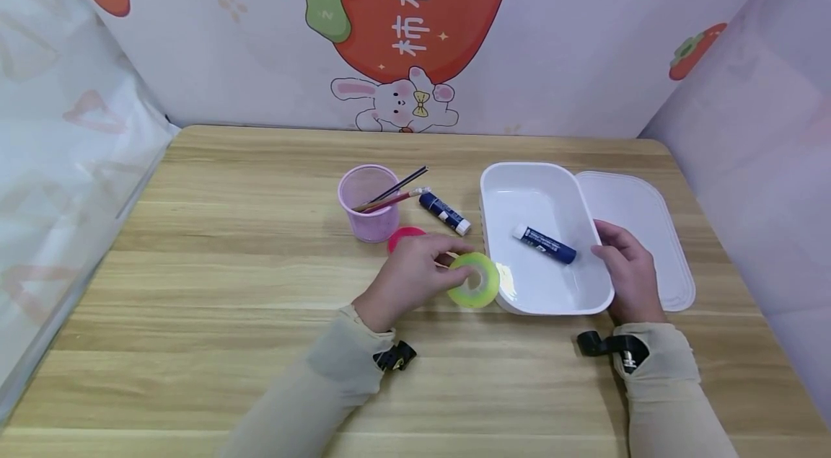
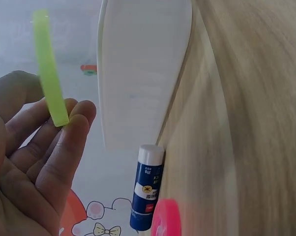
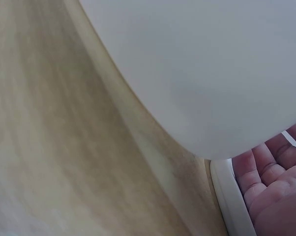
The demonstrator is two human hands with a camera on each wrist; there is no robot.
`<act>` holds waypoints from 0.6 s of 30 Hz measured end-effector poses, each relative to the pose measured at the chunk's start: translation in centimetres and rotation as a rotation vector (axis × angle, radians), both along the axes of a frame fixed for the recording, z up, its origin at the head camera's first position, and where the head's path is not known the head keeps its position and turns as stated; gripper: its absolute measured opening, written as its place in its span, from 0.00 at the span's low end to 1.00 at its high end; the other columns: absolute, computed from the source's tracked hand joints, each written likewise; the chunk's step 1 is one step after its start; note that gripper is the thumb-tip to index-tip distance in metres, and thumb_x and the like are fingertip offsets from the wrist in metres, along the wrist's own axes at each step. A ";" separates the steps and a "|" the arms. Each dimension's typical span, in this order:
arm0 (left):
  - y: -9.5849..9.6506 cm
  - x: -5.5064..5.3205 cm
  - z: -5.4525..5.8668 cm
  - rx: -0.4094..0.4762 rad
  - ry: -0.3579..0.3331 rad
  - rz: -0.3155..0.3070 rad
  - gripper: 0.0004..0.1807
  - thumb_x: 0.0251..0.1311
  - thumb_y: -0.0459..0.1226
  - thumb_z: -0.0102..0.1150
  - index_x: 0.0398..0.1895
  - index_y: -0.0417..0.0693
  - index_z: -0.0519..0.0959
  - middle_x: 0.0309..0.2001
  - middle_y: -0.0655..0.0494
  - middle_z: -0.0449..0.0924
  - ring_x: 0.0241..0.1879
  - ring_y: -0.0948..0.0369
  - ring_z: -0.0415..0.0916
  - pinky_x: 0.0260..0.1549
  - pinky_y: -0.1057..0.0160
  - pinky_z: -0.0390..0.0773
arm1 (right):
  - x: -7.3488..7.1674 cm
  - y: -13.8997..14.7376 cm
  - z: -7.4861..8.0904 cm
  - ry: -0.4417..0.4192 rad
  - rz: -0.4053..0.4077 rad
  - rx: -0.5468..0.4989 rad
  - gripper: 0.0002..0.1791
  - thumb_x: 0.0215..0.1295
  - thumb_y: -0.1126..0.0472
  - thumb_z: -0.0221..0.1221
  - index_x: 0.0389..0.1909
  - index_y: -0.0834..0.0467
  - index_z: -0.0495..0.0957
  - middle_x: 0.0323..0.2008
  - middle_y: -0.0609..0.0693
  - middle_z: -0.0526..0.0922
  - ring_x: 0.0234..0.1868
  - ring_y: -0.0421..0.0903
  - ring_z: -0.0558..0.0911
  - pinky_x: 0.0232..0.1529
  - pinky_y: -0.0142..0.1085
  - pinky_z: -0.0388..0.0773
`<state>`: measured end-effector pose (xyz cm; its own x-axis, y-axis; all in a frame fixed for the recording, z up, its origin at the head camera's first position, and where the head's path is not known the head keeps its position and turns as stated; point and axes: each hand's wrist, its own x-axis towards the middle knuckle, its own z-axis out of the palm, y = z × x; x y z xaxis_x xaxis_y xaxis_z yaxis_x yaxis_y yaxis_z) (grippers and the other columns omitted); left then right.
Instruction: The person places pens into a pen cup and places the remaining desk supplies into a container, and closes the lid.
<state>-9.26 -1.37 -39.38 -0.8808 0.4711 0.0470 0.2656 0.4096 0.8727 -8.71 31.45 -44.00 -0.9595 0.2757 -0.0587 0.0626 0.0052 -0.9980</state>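
Observation:
My left hand point(image 1: 415, 272) pinches a yellow-green roll of tape point(image 1: 472, 298) between thumb and fingers, at the left front corner of a white plastic box point(image 1: 526, 191). The left wrist view shows the tape roll point(image 2: 49, 73) edge-on, raised above the table. With thumb over the rim, my right hand point(image 1: 628, 274) grips the box's right side; its fingers are partly hidden by the wall. Inside the box lies a blue glue stick point(image 1: 547, 244) with a white cap. A second glue stick point(image 1: 444, 213) lies on the table, left of the box.
A purple cup point(image 1: 373, 229) holding pencils or thin sticks stands left of the glue stick. A pink round thing point(image 1: 402, 234) sits in front of it, partly behind my left hand. To the right, a white lid point(image 1: 639, 202) lies partly behind the box. Printed cloth hangs behind the table.

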 end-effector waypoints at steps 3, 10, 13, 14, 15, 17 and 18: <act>0.6 0.0 -0.1 -0.020 -0.010 -0.010 0.18 0.59 0.41 0.72 0.54 0.51 0.85 0.50 0.60 0.86 0.41 0.67 0.82 0.42 0.70 0.82 | 0.0 0.1 0.0 -0.005 -0.001 -0.002 0.22 0.72 0.70 0.51 0.66 0.61 0.73 0.54 0.47 0.77 0.56 0.44 0.74 0.47 0.22 0.79; 2.0 -0.1 -0.6 -0.032 -0.024 0.008 0.19 0.59 0.43 0.72 0.53 0.51 0.86 0.46 0.62 0.86 0.40 0.68 0.80 0.41 0.72 0.81 | -0.1 0.0 -0.1 0.002 0.008 -0.006 0.22 0.72 0.70 0.51 0.66 0.62 0.73 0.54 0.47 0.77 0.57 0.44 0.74 0.47 0.23 0.79; 2.5 0.0 -0.6 -0.018 -0.034 0.025 0.17 0.60 0.42 0.72 0.52 0.51 0.86 0.45 0.63 0.86 0.39 0.68 0.80 0.41 0.72 0.80 | -0.1 0.0 -0.1 0.003 0.010 -0.008 0.22 0.72 0.70 0.51 0.66 0.62 0.73 0.55 0.47 0.77 0.57 0.44 0.74 0.47 0.23 0.79; 2.7 0.0 -0.7 -0.007 -0.047 0.039 0.17 0.59 0.42 0.72 0.52 0.52 0.86 0.45 0.63 0.86 0.39 0.68 0.79 0.41 0.72 0.80 | -0.1 0.0 -0.1 0.004 0.010 -0.010 0.22 0.72 0.70 0.51 0.66 0.62 0.73 0.54 0.47 0.77 0.57 0.44 0.74 0.47 0.23 0.79; 2.9 0.0 -0.7 0.008 -0.066 0.054 0.17 0.59 0.41 0.72 0.51 0.52 0.87 0.45 0.64 0.86 0.39 0.68 0.79 0.40 0.72 0.81 | -0.1 0.0 -0.1 0.005 0.010 -0.011 0.22 0.72 0.70 0.51 0.66 0.62 0.73 0.54 0.47 0.77 0.57 0.44 0.74 0.47 0.23 0.79; 3.1 0.0 -0.8 0.052 -0.096 0.083 0.16 0.58 0.41 0.73 0.50 0.52 0.87 0.44 0.65 0.86 0.38 0.68 0.80 0.40 0.72 0.81 | -0.1 0.0 -0.1 0.001 0.008 -0.003 0.22 0.72 0.69 0.51 0.66 0.62 0.73 0.55 0.48 0.77 0.57 0.45 0.74 0.47 0.23 0.79; 3.3 -0.1 -0.9 0.074 -0.107 0.099 0.15 0.58 0.40 0.73 0.49 0.53 0.87 0.44 0.65 0.86 0.37 0.68 0.80 0.39 0.72 0.81 | -0.1 0.0 -0.1 -0.004 0.007 0.005 0.22 0.72 0.69 0.51 0.66 0.61 0.73 0.56 0.50 0.76 0.57 0.45 0.74 0.47 0.22 0.79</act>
